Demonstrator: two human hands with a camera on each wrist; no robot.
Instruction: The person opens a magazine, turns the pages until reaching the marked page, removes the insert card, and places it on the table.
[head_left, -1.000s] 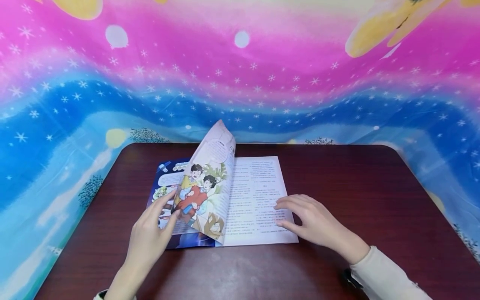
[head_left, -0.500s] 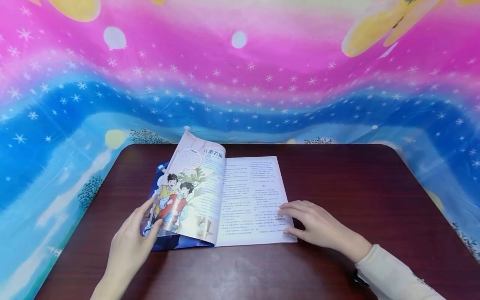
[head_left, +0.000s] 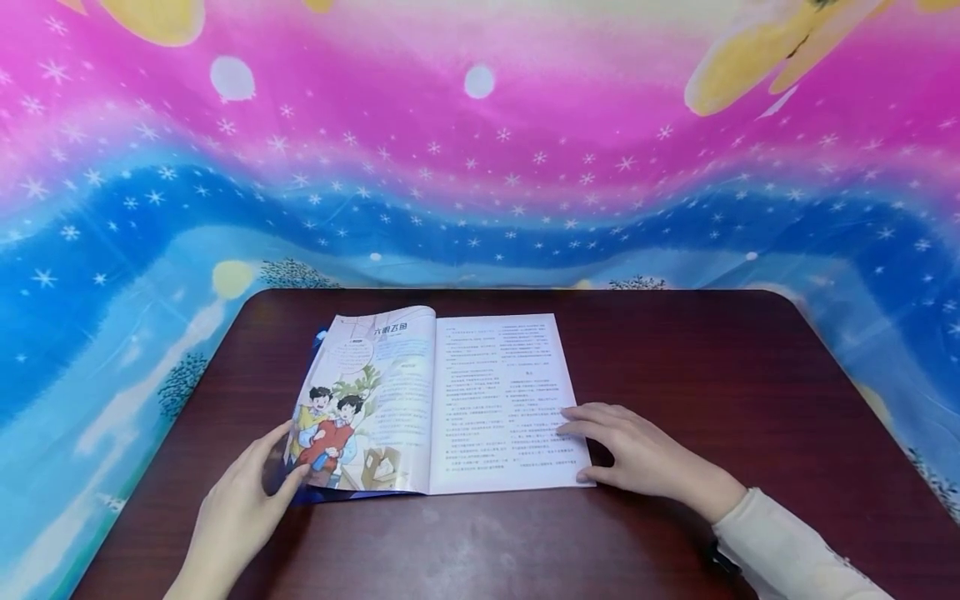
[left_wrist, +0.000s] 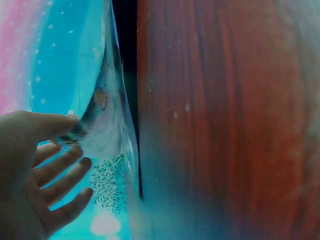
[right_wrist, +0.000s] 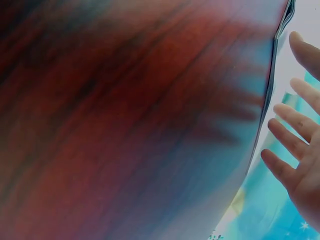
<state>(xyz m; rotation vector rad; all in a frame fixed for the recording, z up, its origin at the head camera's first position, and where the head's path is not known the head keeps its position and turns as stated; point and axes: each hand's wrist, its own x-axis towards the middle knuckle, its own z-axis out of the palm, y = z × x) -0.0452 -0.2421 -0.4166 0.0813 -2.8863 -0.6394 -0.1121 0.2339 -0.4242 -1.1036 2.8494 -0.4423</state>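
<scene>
An open magazine (head_left: pixel 504 400) lies on the table in the head view. Its left page (head_left: pixel 375 417) carries a drawing of two figures; the right one is printed with text. My left hand (head_left: pixel 243 492) is at the lower left edge of that illustrated page, its thumb at the page's margin. In the left wrist view the left hand (left_wrist: pixel 45 175) has its thumb and fingers spread apart. At the magazine's right edge, my right hand (head_left: pixel 637 450) has its fingertips over the page's margin. The right hand (right_wrist: pixel 300 135) shows relaxed, separated fingers in the right wrist view.
A dark reddish wooden table (head_left: pixel 712 367) with rounded far corners bears the magazine. Behind and around it hangs a pink and blue cloth (head_left: pixel 480 183) with snowflakes. A blue page edge (head_left: pixel 352 496) peeks out under the left page.
The illustrated page, raised and curled a second ago, has come down to the left and now lies nearly flat. My left hand has moved left and down; the right has shifted slightly.
</scene>
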